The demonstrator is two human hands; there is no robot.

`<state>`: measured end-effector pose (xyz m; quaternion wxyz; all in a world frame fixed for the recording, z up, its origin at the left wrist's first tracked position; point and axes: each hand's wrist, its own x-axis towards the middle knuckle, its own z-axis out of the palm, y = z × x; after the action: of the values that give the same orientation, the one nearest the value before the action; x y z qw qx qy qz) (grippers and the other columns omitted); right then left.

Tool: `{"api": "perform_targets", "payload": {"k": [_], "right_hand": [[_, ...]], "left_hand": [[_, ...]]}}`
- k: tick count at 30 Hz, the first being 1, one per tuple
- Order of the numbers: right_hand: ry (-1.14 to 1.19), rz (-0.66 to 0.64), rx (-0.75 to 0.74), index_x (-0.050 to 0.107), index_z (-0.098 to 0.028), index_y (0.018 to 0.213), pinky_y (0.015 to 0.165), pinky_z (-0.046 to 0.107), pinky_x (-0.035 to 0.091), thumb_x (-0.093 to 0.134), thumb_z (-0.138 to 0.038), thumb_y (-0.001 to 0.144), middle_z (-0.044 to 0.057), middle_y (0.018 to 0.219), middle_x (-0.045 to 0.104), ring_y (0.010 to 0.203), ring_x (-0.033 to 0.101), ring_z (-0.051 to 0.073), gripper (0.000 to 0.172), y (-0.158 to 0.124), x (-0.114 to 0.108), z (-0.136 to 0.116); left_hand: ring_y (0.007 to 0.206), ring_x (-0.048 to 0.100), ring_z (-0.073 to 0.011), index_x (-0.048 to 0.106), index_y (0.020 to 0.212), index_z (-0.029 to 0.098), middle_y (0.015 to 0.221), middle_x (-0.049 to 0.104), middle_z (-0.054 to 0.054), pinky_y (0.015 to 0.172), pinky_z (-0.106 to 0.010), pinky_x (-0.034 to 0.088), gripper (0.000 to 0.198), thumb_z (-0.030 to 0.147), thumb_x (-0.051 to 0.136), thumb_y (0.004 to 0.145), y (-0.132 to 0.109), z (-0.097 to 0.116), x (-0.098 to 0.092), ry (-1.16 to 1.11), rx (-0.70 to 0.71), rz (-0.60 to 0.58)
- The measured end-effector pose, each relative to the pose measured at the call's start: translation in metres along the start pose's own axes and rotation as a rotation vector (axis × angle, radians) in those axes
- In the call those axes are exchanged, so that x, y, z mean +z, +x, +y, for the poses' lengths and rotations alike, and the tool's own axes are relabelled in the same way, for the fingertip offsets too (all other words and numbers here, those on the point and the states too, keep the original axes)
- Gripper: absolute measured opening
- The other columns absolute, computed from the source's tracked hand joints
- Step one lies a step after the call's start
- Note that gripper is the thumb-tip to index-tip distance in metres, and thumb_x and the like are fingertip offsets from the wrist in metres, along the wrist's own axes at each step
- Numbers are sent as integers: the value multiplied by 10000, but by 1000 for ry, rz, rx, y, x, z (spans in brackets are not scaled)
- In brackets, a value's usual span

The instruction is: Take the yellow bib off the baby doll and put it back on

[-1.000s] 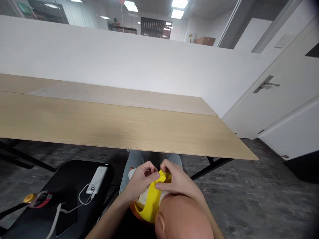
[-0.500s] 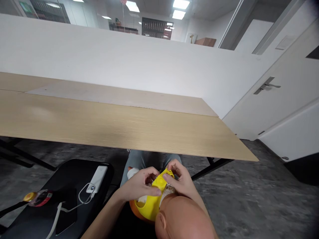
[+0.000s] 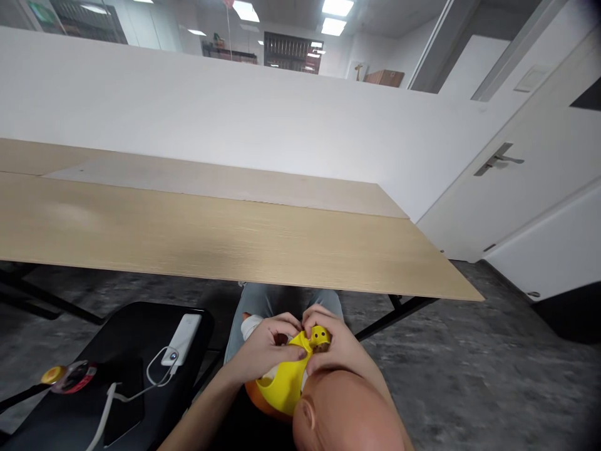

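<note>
A bald baby doll (image 3: pixel 350 410) lies on the person's lap, its head toward the camera. Around its front is a yellow piece (image 3: pixel 287 383), smooth like a bib, with dark dots on its far right end. My left hand (image 3: pixel 272 344) pinches the upper left edge of the yellow piece. My right hand (image 3: pixel 331 341) curls round its narrow far end, fingers closed near the doll's neck. Both hands almost touch each other. The doll's white-sleeved arm (image 3: pixel 251 326) sticks out beyond my left hand.
A wooden table (image 3: pixel 235 241) stands in front, its near edge just beyond the lap. At the left, a black chair (image 3: pixel 141 326) holds a white power bank (image 3: pixel 182 338) with a cable, a dark flat device (image 3: pixel 126 407) and a bottle (image 3: pixel 75 377). A door (image 3: pixel 539 188) is at the right.
My right hand has moved left, closer to my left hand, and its fingers have curled over the yellow piece. The dotted end has turned to face up.
</note>
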<state>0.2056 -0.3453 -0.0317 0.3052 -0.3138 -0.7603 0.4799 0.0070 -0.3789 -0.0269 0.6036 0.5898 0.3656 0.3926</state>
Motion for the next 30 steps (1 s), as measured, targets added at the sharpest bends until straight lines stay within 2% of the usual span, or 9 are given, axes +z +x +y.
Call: {"api": "perform_targets", "payload": {"k": [1, 5, 7, 11, 14, 21, 25, 28, 30], "right_hand": [[-16, -8, -3, 552, -184, 756, 783, 290, 411, 883, -423, 544, 31, 951, 526, 873, 521, 178, 460, 0, 0, -1], [-35, -8, -54, 564, -184, 805, 793, 300, 422, 626, -392, 864, 50, 932, 526, 857, 536, 163, 225, 1, 2, -2], [-20, 1, -59, 573, -182, 823, 801, 303, 421, 535, -378, 924, 55, 924, 533, 863, 537, 163, 223, 0, 2, -1], [35, 3, -65, 558, -176, 820, 801, 302, 409, 512, -365, 942, 55, 904, 544, 868, 532, 166, 230, -2, 4, 3], [95, 45, -15, 530, -174, 813, 766, 288, 403, 498, -377, 949, 52, 892, 547, 839, 518, 157, 246, -3, 6, 8], [172, 162, 92, 537, -170, 832, 698, 257, 395, 512, -397, 942, 39, 854, 564, 777, 509, 139, 254, -8, 10, 14], [178, 189, 129, 567, -166, 832, 655, 249, 388, 542, -411, 921, 30, 797, 572, 724, 506, 131, 262, -7, 11, 14], [151, 204, 149, 586, -158, 810, 631, 247, 381, 582, -424, 887, 24, 739, 570, 688, 503, 130, 276, -5, 13, 14], [150, 231, 171, 584, -154, 794, 605, 245, 370, 593, -442, 868, 20, 703, 558, 654, 489, 126, 298, -4, 13, 13]], "left_hand": [[866, 568, -180, 749, 753, 157, 931, 615, -57, 739, -269, 421, 82, 235, 750, 727, 0, 0, 0, 9, -5, 7], [833, 557, -166, 727, 732, 145, 923, 604, -52, 705, -263, 405, 146, 289, 742, 750, 0, 3, -1, 14, -30, 2], [826, 554, -162, 718, 741, 141, 930, 595, -48, 697, -261, 402, 156, 295, 729, 761, -1, 4, -1, 7, -45, -12], [842, 553, -162, 701, 757, 137, 950, 579, -45, 714, -260, 407, 104, 239, 692, 771, -1, 4, 1, -2, -43, -23], [861, 551, -164, 702, 781, 140, 957, 562, -41, 733, -258, 413, 61, 175, 658, 759, -1, 4, 1, -24, -37, -37], [871, 552, -167, 705, 828, 139, 945, 546, -36, 751, -259, 422, 151, 105, 604, 722, -3, 3, 0, -51, -35, -75], [802, 527, -138, 699, 814, 136, 920, 543, -26, 676, -236, 392, 103, 189, 617, 779, -1, 5, 2, -37, -107, -65], [710, 474, -108, 660, 703, 126, 817, 519, -2, 613, -228, 345, 214, 297, 619, 824, 2, 4, 5, 39, -150, -6], [712, 475, -108, 650, 688, 126, 806, 521, 1, 615, -229, 341, 216, 291, 614, 822, 4, 3, 6, 61, -157, 19]]}}
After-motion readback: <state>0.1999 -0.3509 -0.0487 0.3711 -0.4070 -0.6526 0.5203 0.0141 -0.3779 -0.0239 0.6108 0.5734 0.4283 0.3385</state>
